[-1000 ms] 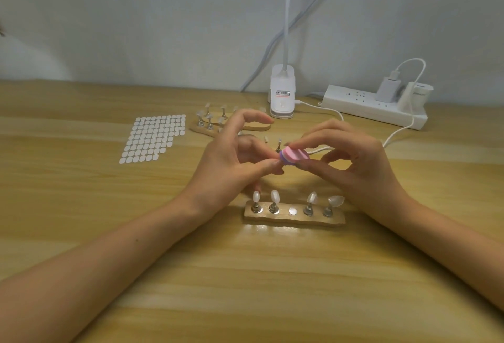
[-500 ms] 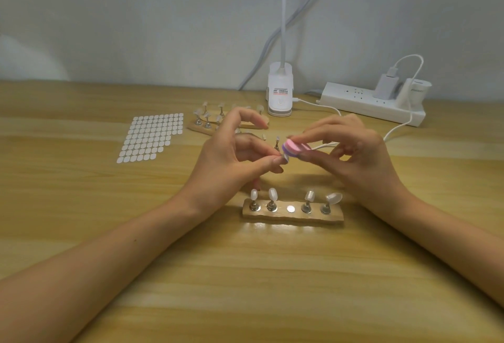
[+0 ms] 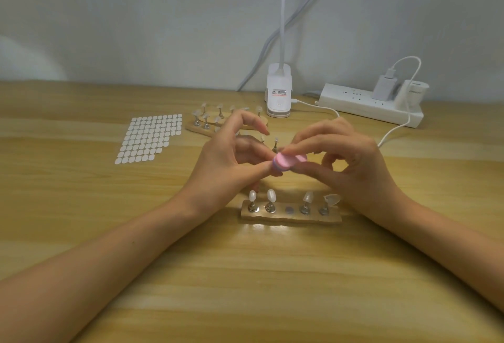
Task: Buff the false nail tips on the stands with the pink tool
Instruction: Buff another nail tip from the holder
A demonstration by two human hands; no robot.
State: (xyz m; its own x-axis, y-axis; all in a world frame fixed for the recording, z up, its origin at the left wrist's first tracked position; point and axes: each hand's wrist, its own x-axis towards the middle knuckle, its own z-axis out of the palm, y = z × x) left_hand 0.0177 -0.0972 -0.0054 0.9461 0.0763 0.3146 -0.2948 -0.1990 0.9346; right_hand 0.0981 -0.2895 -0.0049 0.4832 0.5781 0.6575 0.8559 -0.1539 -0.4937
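My right hand (image 3: 351, 162) pinches the pink tool (image 3: 287, 162) between thumb and fingertips, holding it up off the surface (image 3: 109, 220) between my two hands. My left hand (image 3: 226, 159) is curled, thumb and a fingertip pressed together right at the tool's left end. Whether they grip something small there I cannot tell, since the fingers hide it. The index finger arches above them.

Just below my hands, on the side nearest me, lies the near stand (image 3: 291, 216). It carries four false nail tips (image 3: 271, 195) on little metal pegs, two under my left hand and two under my right, with a bare metal disc (image 3: 289, 209) between the pairs. The rightmost tip tilts over.

Beyond my left hand lie more stands (image 3: 200, 127) with tips, partly hidden by my fingers. Farther left of that hand is a sheet of white dots (image 3: 150, 138). Past both hands, by the wall, stand a white clamp base (image 3: 278, 94) and a power strip (image 3: 368, 104), whose white cable (image 3: 392, 132) runs behind my right hand.
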